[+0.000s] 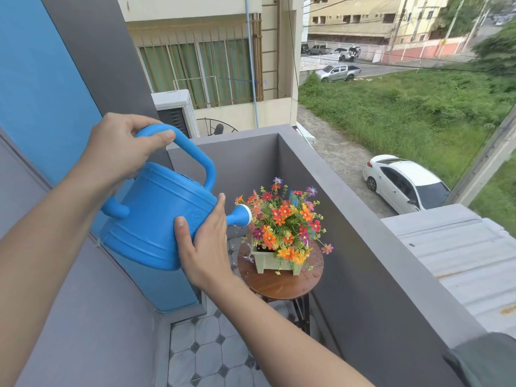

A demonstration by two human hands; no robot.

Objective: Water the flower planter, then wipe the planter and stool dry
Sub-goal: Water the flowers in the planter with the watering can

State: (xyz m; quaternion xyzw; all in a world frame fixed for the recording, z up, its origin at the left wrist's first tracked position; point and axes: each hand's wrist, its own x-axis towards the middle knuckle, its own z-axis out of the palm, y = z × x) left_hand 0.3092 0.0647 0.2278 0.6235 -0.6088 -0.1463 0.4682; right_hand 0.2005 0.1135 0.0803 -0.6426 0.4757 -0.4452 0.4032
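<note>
We hold the can (156, 213) with both hands. The left hand (120, 148) grips the top handle (196, 156), fingers and thumb curled round it. The right hand (206, 247) lies flat against the can's side just behind the spout, fingers straight, steadying and not gripping. The can tilts forward, and its rose (242, 215) sits just past the right fingertips, at the near edge of the flowers (287, 216). The planter (268, 261) stands below and beyond the right hand, on the round stool (279, 286). A thin trickle appears to fall from the rose, and drops lie on the stool top. We judge the watering step to be under way. To do it well, we raise the left hand slowly to set the flow. We use the right hand to aim the rose over the middle of the planter, not its near rim, so that water lands in the box and not on the stool. We pour gently, since the planter is probably light and could shift. Any spill on the stool adds to the wiping; no cloth is in view.
</note>
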